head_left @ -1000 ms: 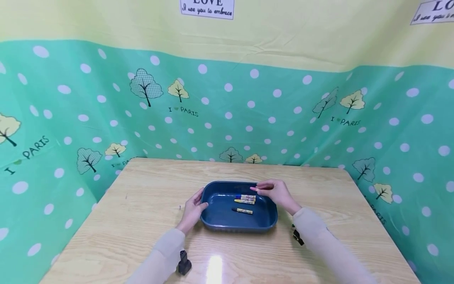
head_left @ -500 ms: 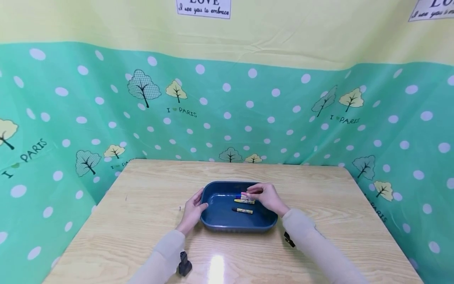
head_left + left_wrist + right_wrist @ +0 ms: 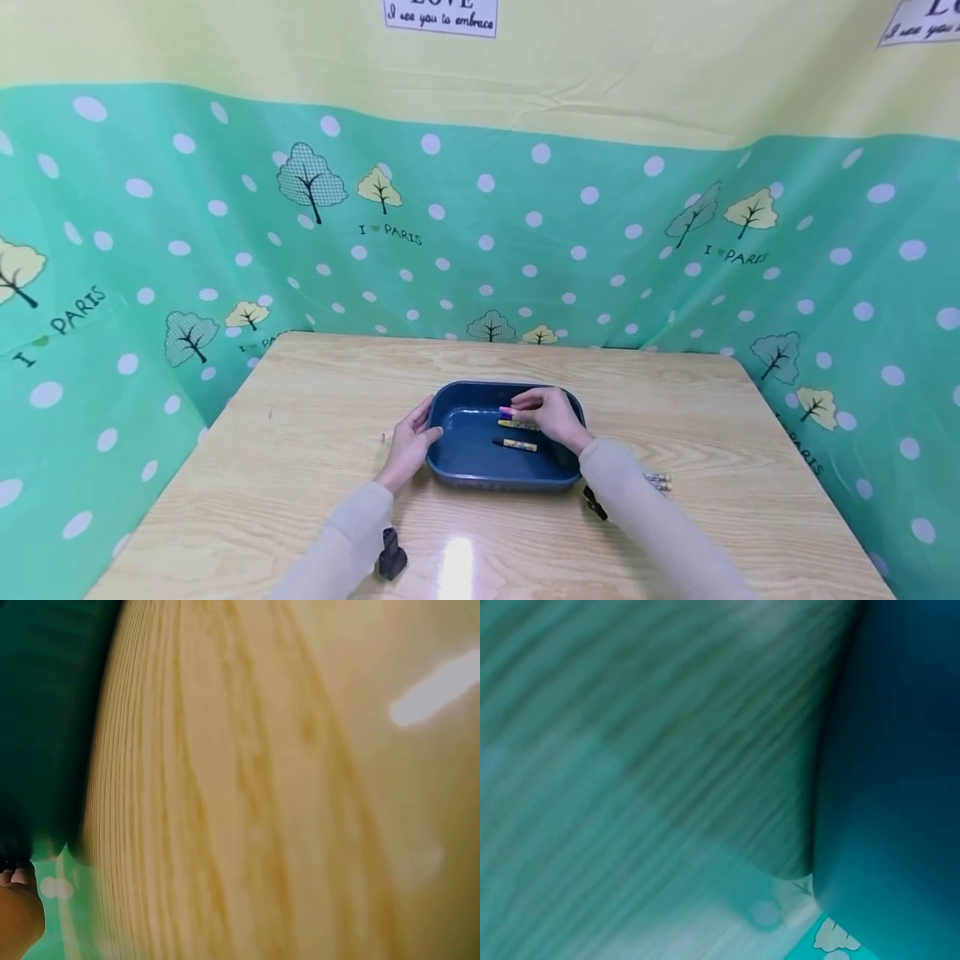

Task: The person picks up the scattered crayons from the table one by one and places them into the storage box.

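A dark blue rectangular tray [image 3: 465,454] stands on the table in the head view. My left hand [image 3: 407,448] grips its left wall, thumb over the rim and fingers outside. Over the tray's back right part, my right hand [image 3: 553,417] pinches a pink crayon [image 3: 506,410] between thumb and fingertips. Just below that lies a blue-tipped crayon [image 3: 504,416], mostly hidden by the hand. A yellow crayon [image 3: 516,425] lies in front of it, and a black crayon [image 3: 516,445] nearer the front. The left wrist view catches a bit of my left hand [image 3: 19,911] at the tray.
More crayons [image 3: 658,478] lie on the wooden table [image 3: 337,375] right of the tray, partly covered by the right sleeve [image 3: 645,500]. A black wrist device [image 3: 391,554] sits under the left sleeve [image 3: 341,533]. A green dotted curtain [image 3: 510,217] hangs behind the table.
My right hand has moved left and slightly lower with the pink crayon, to beside the blue-tipped one. Crayons on the table at right have come into view past the sleeve. My left hand stays put.
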A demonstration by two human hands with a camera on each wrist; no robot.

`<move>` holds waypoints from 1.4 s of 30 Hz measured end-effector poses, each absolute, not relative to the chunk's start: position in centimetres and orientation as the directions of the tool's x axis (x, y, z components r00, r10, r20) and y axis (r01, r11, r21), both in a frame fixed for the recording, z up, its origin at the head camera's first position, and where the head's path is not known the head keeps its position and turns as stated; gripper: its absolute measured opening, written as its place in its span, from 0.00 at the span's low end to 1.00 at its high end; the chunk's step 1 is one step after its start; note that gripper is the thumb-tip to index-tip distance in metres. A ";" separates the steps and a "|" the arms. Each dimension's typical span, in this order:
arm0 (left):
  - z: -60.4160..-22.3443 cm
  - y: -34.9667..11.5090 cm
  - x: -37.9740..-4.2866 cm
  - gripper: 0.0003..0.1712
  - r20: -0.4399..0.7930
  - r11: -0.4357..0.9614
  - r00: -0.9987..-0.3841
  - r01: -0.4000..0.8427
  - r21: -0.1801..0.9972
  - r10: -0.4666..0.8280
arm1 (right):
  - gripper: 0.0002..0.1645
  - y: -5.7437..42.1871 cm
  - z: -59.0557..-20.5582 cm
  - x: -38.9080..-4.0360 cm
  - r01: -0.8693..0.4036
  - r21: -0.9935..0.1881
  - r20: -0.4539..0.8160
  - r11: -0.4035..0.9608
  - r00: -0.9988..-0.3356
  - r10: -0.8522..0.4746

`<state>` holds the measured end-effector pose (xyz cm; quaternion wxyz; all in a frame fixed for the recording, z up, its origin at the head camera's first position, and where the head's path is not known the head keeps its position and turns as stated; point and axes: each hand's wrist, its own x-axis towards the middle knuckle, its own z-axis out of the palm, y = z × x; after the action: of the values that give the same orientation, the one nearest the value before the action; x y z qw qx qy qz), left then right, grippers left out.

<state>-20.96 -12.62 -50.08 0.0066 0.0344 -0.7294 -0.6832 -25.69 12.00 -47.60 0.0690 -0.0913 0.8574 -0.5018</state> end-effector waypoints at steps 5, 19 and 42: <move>-50.0 -12.6 -20.9 0.34 -0.052 0.068 -0.996 -0.056 0.996 -0.071 | 0.15 11.6 -47.8 -26.0 -0.077 -0.865 -0.046 0.495 -0.972 -0.231; -50.1 -12.5 -21.1 0.34 -0.042 0.076 -0.997 -0.048 0.996 -0.070 | 0.10 11.1 -48.2 -25.3 -0.155 -0.795 -0.033 0.587 -0.954 -0.297; -50.1 -12.7 -21.0 0.34 -0.051 0.056 -0.996 -0.055 0.997 -0.071 | 0.11 10.8 -48.3 -25.4 -0.172 -0.786 -0.007 0.594 -0.958 -0.287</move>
<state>-21.01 -12.67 -50.06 0.0057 0.0432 -0.7265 -0.6858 -25.44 10.80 -48.28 0.0667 -0.1290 0.8903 -0.4315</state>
